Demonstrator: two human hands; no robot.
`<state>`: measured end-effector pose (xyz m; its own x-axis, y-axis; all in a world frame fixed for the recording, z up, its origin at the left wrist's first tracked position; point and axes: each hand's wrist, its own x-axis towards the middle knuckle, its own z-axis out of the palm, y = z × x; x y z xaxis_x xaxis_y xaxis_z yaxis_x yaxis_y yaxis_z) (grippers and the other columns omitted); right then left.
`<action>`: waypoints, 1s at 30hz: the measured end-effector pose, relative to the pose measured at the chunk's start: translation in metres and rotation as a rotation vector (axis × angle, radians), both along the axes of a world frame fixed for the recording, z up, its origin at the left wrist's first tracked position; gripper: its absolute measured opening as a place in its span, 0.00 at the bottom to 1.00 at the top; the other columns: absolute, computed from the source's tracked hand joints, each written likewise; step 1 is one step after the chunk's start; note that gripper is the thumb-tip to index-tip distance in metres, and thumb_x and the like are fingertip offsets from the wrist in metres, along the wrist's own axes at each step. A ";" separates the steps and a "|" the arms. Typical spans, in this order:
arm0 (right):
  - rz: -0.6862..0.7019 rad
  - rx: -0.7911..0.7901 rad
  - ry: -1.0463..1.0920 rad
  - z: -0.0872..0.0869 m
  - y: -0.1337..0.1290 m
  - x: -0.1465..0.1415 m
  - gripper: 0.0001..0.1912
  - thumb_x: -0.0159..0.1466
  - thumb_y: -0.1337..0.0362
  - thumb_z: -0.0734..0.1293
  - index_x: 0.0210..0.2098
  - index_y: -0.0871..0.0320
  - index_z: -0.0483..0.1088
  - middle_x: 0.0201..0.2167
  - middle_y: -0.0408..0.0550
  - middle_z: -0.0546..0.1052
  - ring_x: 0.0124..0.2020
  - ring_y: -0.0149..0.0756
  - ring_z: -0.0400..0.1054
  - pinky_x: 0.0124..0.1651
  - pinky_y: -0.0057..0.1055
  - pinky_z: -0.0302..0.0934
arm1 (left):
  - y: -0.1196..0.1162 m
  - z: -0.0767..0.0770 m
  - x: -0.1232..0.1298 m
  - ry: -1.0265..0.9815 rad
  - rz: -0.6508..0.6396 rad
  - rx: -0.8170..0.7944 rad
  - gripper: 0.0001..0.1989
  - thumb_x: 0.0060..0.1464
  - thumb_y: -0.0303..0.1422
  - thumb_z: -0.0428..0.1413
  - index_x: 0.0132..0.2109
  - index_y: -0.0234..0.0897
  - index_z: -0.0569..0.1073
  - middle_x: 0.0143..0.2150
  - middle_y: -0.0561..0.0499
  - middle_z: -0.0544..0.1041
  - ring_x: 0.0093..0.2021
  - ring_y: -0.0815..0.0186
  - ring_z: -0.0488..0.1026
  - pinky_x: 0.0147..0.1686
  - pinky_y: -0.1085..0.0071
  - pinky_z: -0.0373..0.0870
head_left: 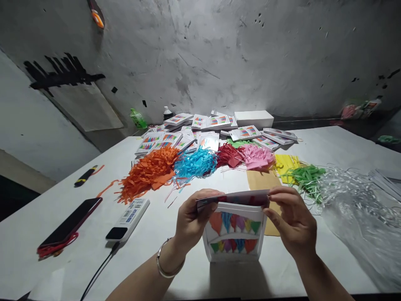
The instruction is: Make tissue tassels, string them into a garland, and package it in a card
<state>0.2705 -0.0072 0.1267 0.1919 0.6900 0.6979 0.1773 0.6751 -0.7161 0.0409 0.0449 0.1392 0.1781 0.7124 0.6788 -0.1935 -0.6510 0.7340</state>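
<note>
Between my hands stands a small white box (234, 235) with a cut-out front, showing two rows of coloured tassels. Its printed lid flap (234, 198) is raised toward me. My left hand (196, 215) pinches the flap's left end between thumb and fingers. At the flap's right end, my right hand (291, 221) grips the corner the same way. The box's lower edge is close to the white tabletop; whether it touches is unclear. Behind it lies a tan card (265, 182), partly hidden by the flap and right hand.
Bundles of orange (150, 173), blue (197, 162), red and pink paper fringe lie beyond my hands. A heap of printed boxes (216, 122) is at the back. Clear plastic (351, 234) and silver strands are at right; a phone (72, 221) and a corded white device (128, 219) at left.
</note>
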 end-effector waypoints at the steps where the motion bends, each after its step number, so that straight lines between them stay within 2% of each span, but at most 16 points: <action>1: -0.041 0.040 -0.061 -0.003 -0.001 0.001 0.16 0.61 0.72 0.71 0.47 0.50 0.73 0.48 0.50 0.71 0.52 0.39 0.68 0.52 0.34 0.68 | 0.000 0.000 0.000 0.005 -0.001 0.011 0.12 0.59 0.23 0.58 0.47 0.43 0.79 0.44 0.49 0.81 0.45 0.65 0.78 0.45 0.72 0.75; 3: -0.040 0.053 -0.142 -0.005 -0.002 0.002 0.16 0.61 0.72 0.71 0.47 0.52 0.73 0.48 0.51 0.69 0.52 0.40 0.66 0.51 0.34 0.68 | -0.001 0.000 -0.001 0.017 -0.016 0.039 0.12 0.60 0.24 0.58 0.48 0.42 0.79 0.44 0.49 0.81 0.46 0.64 0.77 0.46 0.71 0.75; 7: 0.102 -0.029 -0.109 0.000 -0.003 0.003 0.13 0.62 0.74 0.70 0.44 0.52 0.71 0.47 0.49 0.69 0.45 0.34 0.70 0.41 0.27 0.71 | -0.005 -0.001 -0.001 0.013 -0.022 0.033 0.11 0.60 0.23 0.57 0.46 0.41 0.79 0.43 0.48 0.82 0.46 0.63 0.77 0.44 0.70 0.76; 10: 0.202 -0.114 -0.015 0.005 -0.003 0.002 0.11 0.63 0.73 0.70 0.40 0.51 0.69 0.46 0.47 0.72 0.46 0.34 0.71 0.44 0.28 0.71 | -0.005 -0.002 -0.001 -0.016 -0.003 -0.019 0.11 0.59 0.21 0.58 0.43 0.41 0.79 0.42 0.48 0.81 0.44 0.64 0.78 0.40 0.72 0.75; 12: 0.223 -0.180 0.061 0.006 -0.003 0.000 0.10 0.63 0.72 0.70 0.39 0.51 0.68 0.44 0.44 0.73 0.45 0.32 0.71 0.45 0.26 0.70 | -0.004 -0.001 -0.001 -0.028 -0.024 -0.026 0.10 0.58 0.21 0.59 0.42 0.41 0.79 0.42 0.48 0.81 0.43 0.64 0.78 0.40 0.72 0.75; 17: 0.266 -0.299 0.178 0.008 0.000 -0.001 0.19 0.63 0.68 0.71 0.50 0.45 0.68 0.37 0.41 0.71 0.38 0.29 0.69 0.41 0.23 0.66 | -0.001 0.005 -0.003 0.000 -0.099 0.025 0.08 0.59 0.23 0.59 0.41 0.39 0.79 0.41 0.45 0.81 0.41 0.62 0.79 0.38 0.69 0.76; 22: 0.408 -0.336 0.094 0.015 0.007 0.004 0.02 0.63 0.64 0.71 0.37 0.51 0.77 0.32 0.42 0.68 0.34 0.30 0.64 0.36 0.24 0.62 | -0.001 0.005 -0.003 0.044 -0.107 0.116 0.11 0.60 0.20 0.56 0.45 0.39 0.78 0.42 0.45 0.82 0.42 0.63 0.80 0.39 0.69 0.78; 25: 0.445 -0.375 0.107 0.015 0.008 0.006 0.06 0.63 0.62 0.71 0.40 0.49 0.78 0.37 0.45 0.73 0.39 0.32 0.67 0.38 0.25 0.64 | 0.000 0.004 -0.004 0.057 -0.126 0.122 0.14 0.60 0.19 0.55 0.48 0.41 0.77 0.44 0.46 0.82 0.45 0.63 0.79 0.42 0.68 0.78; 28: 0.412 -0.410 0.086 0.013 0.003 0.005 0.11 0.66 0.61 0.69 0.48 0.46 0.77 0.44 0.47 0.77 0.42 0.34 0.71 0.40 0.26 0.66 | 0.000 0.003 -0.003 0.031 -0.130 0.104 0.15 0.60 0.19 0.55 0.49 0.41 0.77 0.45 0.47 0.82 0.46 0.64 0.79 0.43 0.70 0.78; 30: 0.385 -0.418 0.049 0.012 0.000 0.004 0.11 0.67 0.61 0.67 0.48 0.46 0.77 0.43 0.48 0.79 0.41 0.35 0.72 0.38 0.27 0.67 | -0.001 0.004 -0.002 0.015 -0.135 0.096 0.15 0.60 0.19 0.56 0.48 0.41 0.77 0.44 0.47 0.82 0.45 0.64 0.79 0.43 0.70 0.78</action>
<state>0.2746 -0.0070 0.1384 -0.1027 0.9321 0.3474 -0.0655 0.3422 -0.9374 0.0386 0.0439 0.1428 0.2786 0.6136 0.7388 -0.2730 -0.6869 0.6735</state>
